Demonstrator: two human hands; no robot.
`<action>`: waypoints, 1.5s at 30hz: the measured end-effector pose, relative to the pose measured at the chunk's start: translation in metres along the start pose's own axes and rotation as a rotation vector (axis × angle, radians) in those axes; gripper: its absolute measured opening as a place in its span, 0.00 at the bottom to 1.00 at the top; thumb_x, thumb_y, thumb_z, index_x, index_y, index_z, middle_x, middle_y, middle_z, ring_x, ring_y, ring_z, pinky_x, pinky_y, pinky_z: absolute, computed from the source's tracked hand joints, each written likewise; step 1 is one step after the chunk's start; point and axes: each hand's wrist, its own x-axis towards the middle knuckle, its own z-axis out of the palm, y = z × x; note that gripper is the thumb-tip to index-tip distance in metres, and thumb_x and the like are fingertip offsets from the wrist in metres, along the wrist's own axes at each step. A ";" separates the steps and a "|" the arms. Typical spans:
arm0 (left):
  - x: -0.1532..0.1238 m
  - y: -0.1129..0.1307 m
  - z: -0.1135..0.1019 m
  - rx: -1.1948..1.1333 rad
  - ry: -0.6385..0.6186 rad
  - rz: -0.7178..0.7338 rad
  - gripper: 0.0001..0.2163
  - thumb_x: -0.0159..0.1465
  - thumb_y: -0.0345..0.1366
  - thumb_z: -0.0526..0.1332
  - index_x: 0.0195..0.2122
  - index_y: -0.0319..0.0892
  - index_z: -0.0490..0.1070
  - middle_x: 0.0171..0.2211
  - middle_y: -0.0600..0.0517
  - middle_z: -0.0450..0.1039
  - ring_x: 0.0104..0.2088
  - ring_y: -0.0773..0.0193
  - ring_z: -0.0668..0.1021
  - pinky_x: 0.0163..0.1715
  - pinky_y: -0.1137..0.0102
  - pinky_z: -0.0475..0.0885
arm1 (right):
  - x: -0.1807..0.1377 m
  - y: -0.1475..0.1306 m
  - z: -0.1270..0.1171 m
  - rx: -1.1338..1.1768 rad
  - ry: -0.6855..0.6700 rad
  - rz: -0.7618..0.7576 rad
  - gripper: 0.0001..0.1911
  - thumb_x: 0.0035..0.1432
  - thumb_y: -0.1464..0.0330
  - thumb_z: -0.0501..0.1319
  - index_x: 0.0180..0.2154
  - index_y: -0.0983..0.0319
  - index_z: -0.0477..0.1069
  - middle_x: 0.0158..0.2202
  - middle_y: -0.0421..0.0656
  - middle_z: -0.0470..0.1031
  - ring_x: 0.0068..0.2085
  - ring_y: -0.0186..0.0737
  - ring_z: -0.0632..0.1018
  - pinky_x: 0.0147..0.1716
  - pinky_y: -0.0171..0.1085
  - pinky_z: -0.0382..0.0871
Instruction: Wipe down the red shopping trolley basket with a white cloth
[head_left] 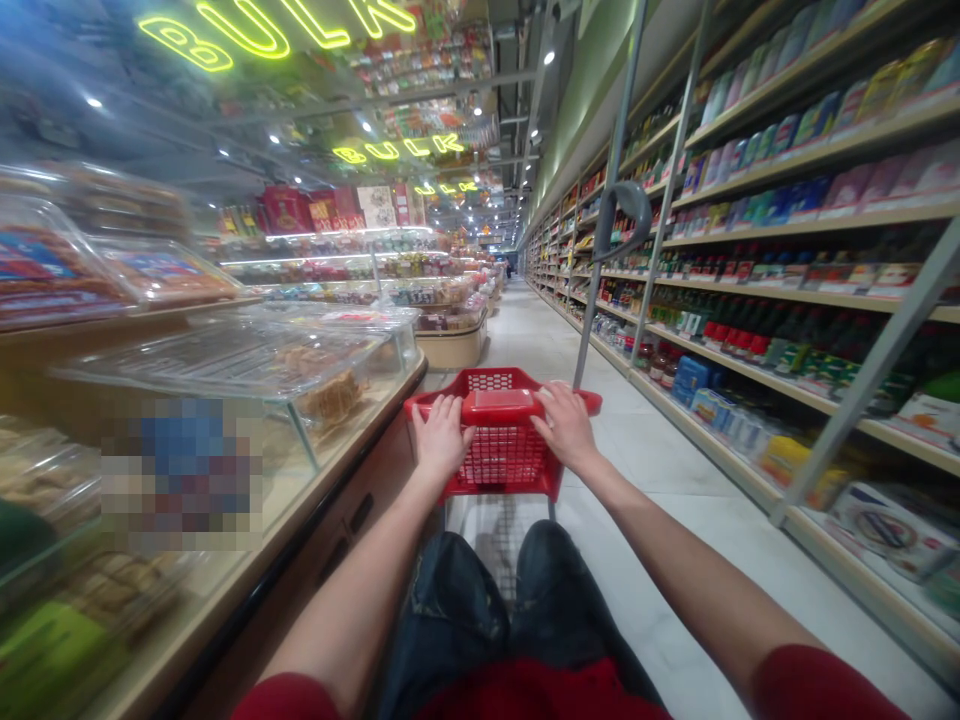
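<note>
Where one red cart (504, 458) stands | two hands (442, 440) (568, 428) | fingers (448, 407) closed over one handle (501, 403)

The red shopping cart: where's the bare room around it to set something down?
Bare white floor tiles show between the red shopping cart and the right-hand shelves, and ahead between those shelves and the rounded tan counter. It looks tight on the left, beside the black-edged counter. That counter and the shelves are crowded with packaged goods.

Shopping cart (510, 457) between display counter (382, 455), left, and shelving (862, 390), right; left hand (442, 437) and right hand (568, 425) on the handle (499, 402); lidded bin (255, 360) at counter's right edge; carton (892, 530) on lowest shelf (862, 588), at front edge.
</note>
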 end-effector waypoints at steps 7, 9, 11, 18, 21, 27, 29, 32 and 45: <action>0.000 0.003 -0.003 -0.001 -0.010 -0.004 0.21 0.59 0.39 0.52 0.55 0.43 0.60 0.56 0.45 0.61 0.58 0.54 0.60 0.57 0.46 0.41 | -0.005 0.048 -0.012 -0.019 0.069 0.129 0.16 0.59 0.67 0.48 0.46 0.61 0.68 0.49 0.49 0.69 0.53 0.45 0.66 0.48 0.47 0.59; 0.000 0.004 -0.003 0.004 -0.005 0.002 0.21 0.60 0.39 0.52 0.55 0.42 0.60 0.56 0.44 0.61 0.58 0.53 0.60 0.57 0.45 0.41 | -0.005 0.040 -0.009 0.006 0.086 0.115 0.16 0.58 0.67 0.48 0.46 0.61 0.67 0.48 0.49 0.69 0.53 0.45 0.66 0.49 0.46 0.59; 0.000 0.005 -0.003 0.005 -0.001 0.003 0.21 0.60 0.39 0.52 0.55 0.41 0.60 0.56 0.43 0.61 0.58 0.53 0.60 0.57 0.44 0.41 | -0.003 0.022 -0.003 0.032 0.068 0.045 0.17 0.58 0.67 0.49 0.46 0.62 0.67 0.49 0.49 0.68 0.53 0.45 0.65 0.51 0.45 0.58; 0.000 -0.002 -0.002 0.005 -0.007 0.000 0.21 0.60 0.40 0.52 0.55 0.44 0.60 0.56 0.45 0.61 0.58 0.53 0.60 0.56 0.43 0.42 | -0.003 0.011 -0.004 0.016 -0.012 -0.059 0.17 0.57 0.71 0.50 0.47 0.61 0.66 0.52 0.47 0.66 0.54 0.43 0.64 0.52 0.47 0.56; 0.000 -0.005 -0.001 0.004 0.000 0.006 0.21 0.61 0.39 0.51 0.55 0.43 0.59 0.56 0.45 0.61 0.58 0.53 0.60 0.56 0.43 0.41 | -0.008 0.041 -0.011 -0.024 0.040 0.055 0.16 0.56 0.71 0.49 0.46 0.61 0.67 0.49 0.48 0.68 0.53 0.44 0.66 0.51 0.47 0.57; 0.001 0.011 0.001 0.016 -0.010 0.058 0.23 0.60 0.39 0.53 0.57 0.45 0.57 0.59 0.44 0.56 0.58 0.52 0.59 0.57 0.45 0.42 | -0.006 0.034 -0.004 -0.011 0.081 0.064 0.17 0.56 0.70 0.50 0.47 0.63 0.66 0.49 0.51 0.67 0.52 0.45 0.65 0.51 0.46 0.58; 0.001 0.018 0.001 0.010 -0.017 0.068 0.23 0.60 0.39 0.52 0.57 0.46 0.56 0.59 0.46 0.55 0.59 0.53 0.58 0.57 0.45 0.45 | -0.003 0.018 0.000 0.015 0.050 -0.022 0.17 0.56 0.70 0.50 0.47 0.62 0.66 0.50 0.50 0.67 0.53 0.45 0.64 0.51 0.46 0.57; 0.002 0.021 0.001 0.001 -0.015 0.052 0.21 0.61 0.38 0.51 0.57 0.47 0.57 0.59 0.47 0.57 0.58 0.54 0.59 0.56 0.45 0.46 | -0.002 0.013 -0.001 0.014 0.021 -0.095 0.17 0.56 0.70 0.51 0.47 0.61 0.66 0.52 0.49 0.66 0.53 0.46 0.64 0.51 0.47 0.57; 0.002 0.020 -0.002 -0.033 0.006 0.046 0.18 0.62 0.36 0.49 0.54 0.48 0.60 0.57 0.48 0.60 0.57 0.55 0.63 0.56 0.43 0.44 | -0.005 0.002 0.002 -0.025 0.040 -0.049 0.15 0.57 0.66 0.52 0.46 0.60 0.67 0.53 0.48 0.65 0.55 0.47 0.62 0.52 0.48 0.55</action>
